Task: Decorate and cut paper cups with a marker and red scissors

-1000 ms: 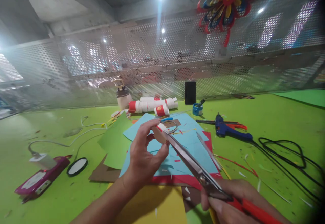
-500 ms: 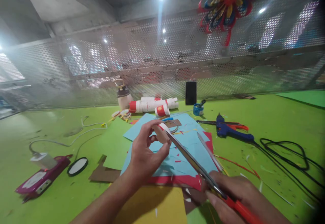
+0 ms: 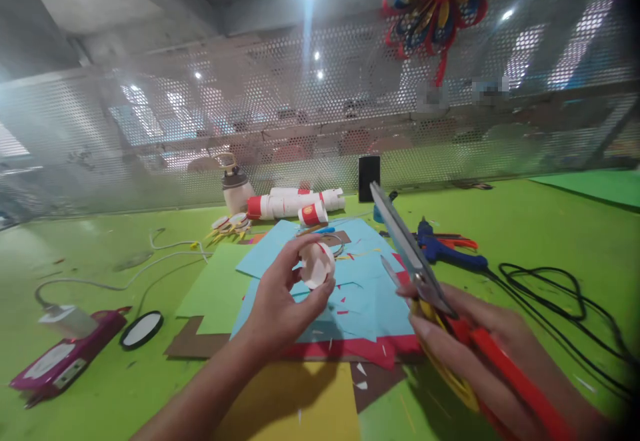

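Note:
My left hand (image 3: 283, 294) pinches a small white cut paper cup piece (image 3: 317, 266) with a red edge, its opening turned toward me, above light blue paper sheets (image 3: 357, 317). To the right, my right hand (image 3: 470, 341) is closed round scissors (image 3: 405, 241) with red and yellow handles. Their blades are spread and point up and forward, apart from the cup piece. Yellow paper (image 3: 300, 397) and a red sheet (image 3: 350, 349) lie beneath the hands.
A blue glue gun (image 3: 450, 252) with a black cable lies right. Stacked paper cups (image 3: 295, 206), a spray bottle (image 3: 237, 191) and a black box (image 3: 369, 179) stand at the back. A magenta power strip (image 3: 70, 357) and a round mirror-like disc (image 3: 142, 330) are left.
The scissors have moved away from the cup piece, to the right and up, and their blades have opened. My left hand has turned the cup piece so its inside shows.

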Available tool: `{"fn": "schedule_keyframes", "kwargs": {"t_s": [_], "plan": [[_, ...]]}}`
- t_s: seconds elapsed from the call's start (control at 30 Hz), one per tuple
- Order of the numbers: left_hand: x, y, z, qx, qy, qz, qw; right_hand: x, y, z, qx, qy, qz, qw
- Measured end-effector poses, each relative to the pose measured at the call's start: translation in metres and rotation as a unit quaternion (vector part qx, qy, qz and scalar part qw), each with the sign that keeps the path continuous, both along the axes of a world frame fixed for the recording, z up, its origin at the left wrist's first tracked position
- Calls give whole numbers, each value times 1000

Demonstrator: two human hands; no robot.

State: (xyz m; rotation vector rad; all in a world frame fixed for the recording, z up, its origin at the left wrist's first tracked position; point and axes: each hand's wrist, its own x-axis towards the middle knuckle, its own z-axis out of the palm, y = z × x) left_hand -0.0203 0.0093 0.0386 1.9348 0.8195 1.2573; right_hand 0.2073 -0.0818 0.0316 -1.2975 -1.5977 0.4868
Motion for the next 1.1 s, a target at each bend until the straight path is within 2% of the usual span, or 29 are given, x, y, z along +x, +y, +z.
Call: {"fn": "schedule_keyframes", "kwargs": {"t_s": [0.1, 0.2, 0.33, 0.43, 0.57, 0.77, 0.97, 1.1], "plan": [[4, -7, -1, 59, 102, -10, 993, -1, 1, 5, -31, 25, 6, 999], [7, -14, -7, 137, 210, -31, 968, -8, 1, 10, -12, 50, 30, 998], [12, -22, -15, 180, 284, -35, 941, -14, 5, 9, -1, 40, 68, 997], [15, -26, -16, 192, 298, -31, 935, -15, 8, 3, 5, 9, 60, 998], [16, -28, -12, 213, 305, -56, 926, -18, 10, -5, 21, -9, 57, 998], [14, -30, -7, 222, 308, -69, 923, -20, 11, -8, 9, -6, 59, 998], [13, -28, -7, 187, 281, -76, 938, -18, 11, -8, -8, 3, 55, 998], [14, -26, -6, 129, 253, -86, 955, -20, 8, -2, -29, 32, 65, 997]]}}
